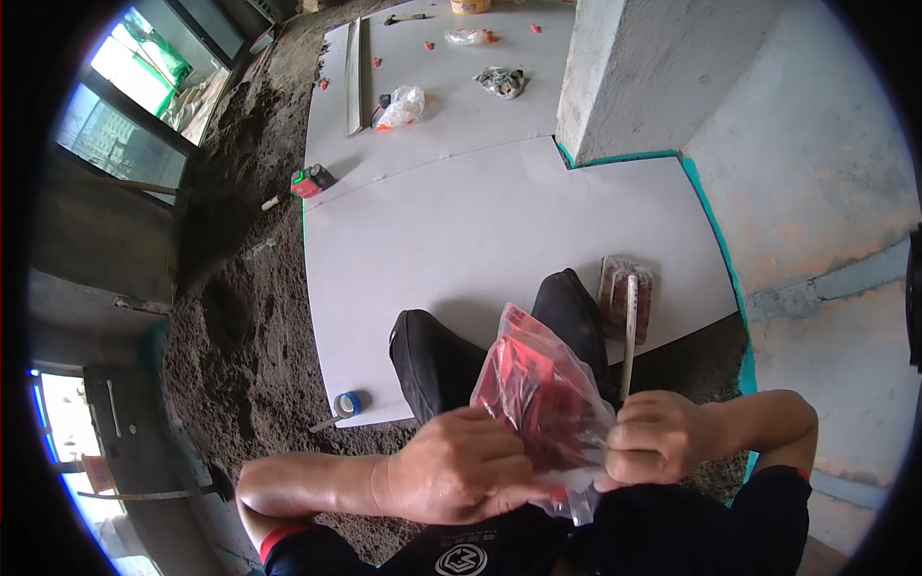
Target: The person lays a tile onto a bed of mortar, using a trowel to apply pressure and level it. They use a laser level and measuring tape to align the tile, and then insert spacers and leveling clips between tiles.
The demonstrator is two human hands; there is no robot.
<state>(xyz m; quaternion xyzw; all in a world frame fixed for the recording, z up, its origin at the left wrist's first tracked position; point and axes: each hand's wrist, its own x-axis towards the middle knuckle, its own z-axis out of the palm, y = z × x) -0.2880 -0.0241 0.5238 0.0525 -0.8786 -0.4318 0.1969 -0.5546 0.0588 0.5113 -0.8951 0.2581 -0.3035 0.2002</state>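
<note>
I grip a clear plastic bag (533, 374) with red contents against my lap. My left hand (466, 461) is closed on its lower left side, and my right hand (651, 437) is closed on its right edge. My knees in dark trousers rest on large pale tiles (461, 221). Beside my right knee lies a dirty rectangular tool (612, 288) with a long pale handle. A blue tape roll (348, 403) lies by my left knee, a thin grey tool beside it.
A red-and-black device (309, 180) sits at the tiles' left edge, by dark mortar bedding (221, 317). Farther back are plastic bags (403, 108), a long metal strip (354, 77), a hammer (403, 17) and small red pieces. A column (624, 77) and wall bound the right side.
</note>
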